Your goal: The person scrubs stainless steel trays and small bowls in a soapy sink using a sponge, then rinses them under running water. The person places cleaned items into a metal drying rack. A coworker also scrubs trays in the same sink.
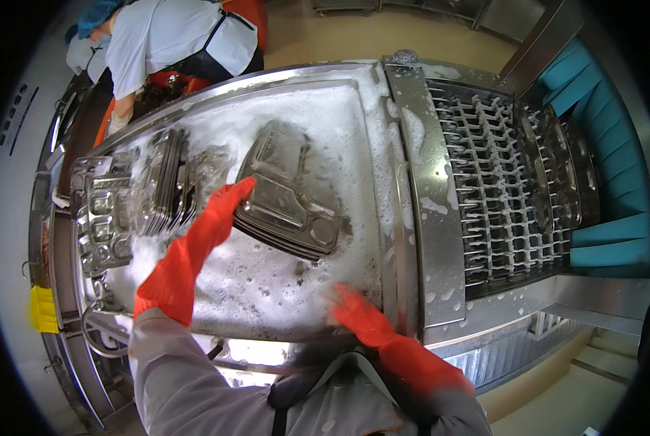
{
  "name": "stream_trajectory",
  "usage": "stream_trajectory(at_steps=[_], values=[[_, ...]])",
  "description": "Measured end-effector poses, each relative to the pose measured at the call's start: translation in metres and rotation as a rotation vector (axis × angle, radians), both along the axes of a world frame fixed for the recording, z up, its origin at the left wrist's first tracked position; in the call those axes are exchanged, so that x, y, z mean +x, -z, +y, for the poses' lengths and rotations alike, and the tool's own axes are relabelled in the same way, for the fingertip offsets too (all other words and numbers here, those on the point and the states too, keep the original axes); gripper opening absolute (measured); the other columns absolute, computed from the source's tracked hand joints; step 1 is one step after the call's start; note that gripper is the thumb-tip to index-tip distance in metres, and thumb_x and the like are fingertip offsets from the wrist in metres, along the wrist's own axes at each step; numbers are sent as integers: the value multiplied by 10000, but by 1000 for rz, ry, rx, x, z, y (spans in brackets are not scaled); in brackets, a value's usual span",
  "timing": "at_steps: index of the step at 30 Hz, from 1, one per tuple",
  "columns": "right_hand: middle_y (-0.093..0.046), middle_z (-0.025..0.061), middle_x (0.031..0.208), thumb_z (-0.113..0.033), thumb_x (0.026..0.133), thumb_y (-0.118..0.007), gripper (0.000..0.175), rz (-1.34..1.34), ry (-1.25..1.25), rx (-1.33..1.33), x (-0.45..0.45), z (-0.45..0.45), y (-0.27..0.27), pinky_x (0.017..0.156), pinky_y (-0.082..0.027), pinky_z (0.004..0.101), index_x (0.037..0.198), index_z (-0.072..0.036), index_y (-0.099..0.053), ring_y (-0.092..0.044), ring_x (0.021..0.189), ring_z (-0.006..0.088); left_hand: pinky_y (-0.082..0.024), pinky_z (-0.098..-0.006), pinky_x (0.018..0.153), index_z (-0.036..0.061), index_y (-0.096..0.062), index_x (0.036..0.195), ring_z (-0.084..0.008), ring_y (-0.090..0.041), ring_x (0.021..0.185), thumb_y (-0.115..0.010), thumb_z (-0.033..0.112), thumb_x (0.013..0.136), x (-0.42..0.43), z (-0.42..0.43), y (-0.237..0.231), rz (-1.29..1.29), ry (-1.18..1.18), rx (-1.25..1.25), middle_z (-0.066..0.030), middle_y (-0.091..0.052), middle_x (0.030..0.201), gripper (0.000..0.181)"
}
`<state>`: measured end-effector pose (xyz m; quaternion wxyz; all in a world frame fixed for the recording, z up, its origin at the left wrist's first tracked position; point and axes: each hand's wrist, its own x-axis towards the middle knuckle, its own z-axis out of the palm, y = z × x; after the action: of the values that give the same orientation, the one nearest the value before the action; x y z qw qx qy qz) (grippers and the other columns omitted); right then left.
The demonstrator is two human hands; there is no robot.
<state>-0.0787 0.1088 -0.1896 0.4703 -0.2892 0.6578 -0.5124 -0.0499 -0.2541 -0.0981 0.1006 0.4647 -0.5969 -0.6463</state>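
A stack of metal compartment trays (281,204) lies tilted in the foamy water of a steel sink (396,305). My left hand (221,204), in a long red rubber glove, has its fingertips at the left edge of this stack; whether they grip it cannot be told. My right hand (352,313), gloved alike and blurred, is over the near right part of the suds with no tray in it. More metal trays stand on edge in a row (164,182) to the left, and others (104,218) lie at the sink's left end.
Right of the sink, a dishwasher's peg conveyor (494,185) carries metal trays (570,169) toward teal strip curtains (611,141). A steel ledge (434,207) lies between. Beyond the sink's far left edge, a co-worker in white (167,38) bends over an orange-red container (194,84).
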Motion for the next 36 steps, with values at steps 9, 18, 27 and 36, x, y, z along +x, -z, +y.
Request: stream_trajectory(at_steps=[9,18,27,36], values=[[-447,178,1365,-230,917,-587,563,-134,142,-34,3,10,-22,979,-412,347,1394,-8,-385,-538,1151,227,-479,-318,624,21,-620,909,-143,-576,696,-741,284,808,37,53,-132,-365,257,-400,-40,-641,820,307],[-536,153,1219,-95,870,-628,532,237,454,-324,-12,3,-46,943,-437,346,1358,-15,-431,-567,1038,281,-508,-364,764,33,-567,1207,-268,-642,871,-618,291,884,79,176,22,-262,552,-582,-169,-664,962,416],[-667,164,933,-202,863,-583,248,1002,-323,187,-13,-73,45,669,-529,429,1076,-89,-638,-663,846,335,-481,-456,862,-22,-563,1173,-399,-605,971,-699,441,772,147,57,98,-810,-244,-1185,-206,-643,1054,627],[-684,59,897,-222,770,-680,270,553,-698,597,-26,-43,68,666,-513,362,1009,-100,-691,-636,758,209,-475,-435,875,2,-596,1136,-379,-602,1025,-607,493,806,174,-1,154,-942,71,-579,-230,-634,1086,591]])
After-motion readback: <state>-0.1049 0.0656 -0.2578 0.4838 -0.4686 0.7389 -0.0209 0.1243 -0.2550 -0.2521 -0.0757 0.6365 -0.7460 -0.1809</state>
